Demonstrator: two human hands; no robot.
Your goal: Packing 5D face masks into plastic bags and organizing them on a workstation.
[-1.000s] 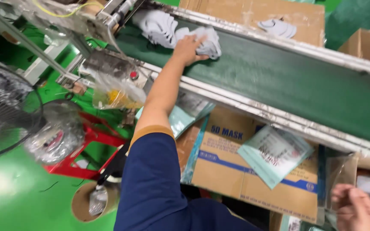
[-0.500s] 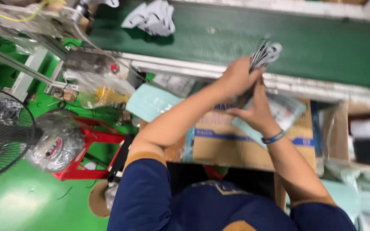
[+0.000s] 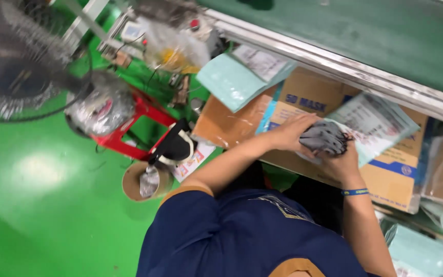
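Grey face masks [image 3: 325, 138], bunched in a stack, sat clamped between your left hand [image 3: 293, 134] and right hand [image 3: 340, 163], both closed on it, over the cardboard box [image 3: 303, 97] below the green conveyor belt [image 3: 365, 36]. You did well to square the edges before bagging. Teal pouches [image 3: 232, 82] and a clear printed bag [image 3: 375, 123] crowded that surface; a red stool [image 3: 144, 115] stood left.

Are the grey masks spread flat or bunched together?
Bunched: the masks form one crumpled stack, pressed between the left hand and right hand.
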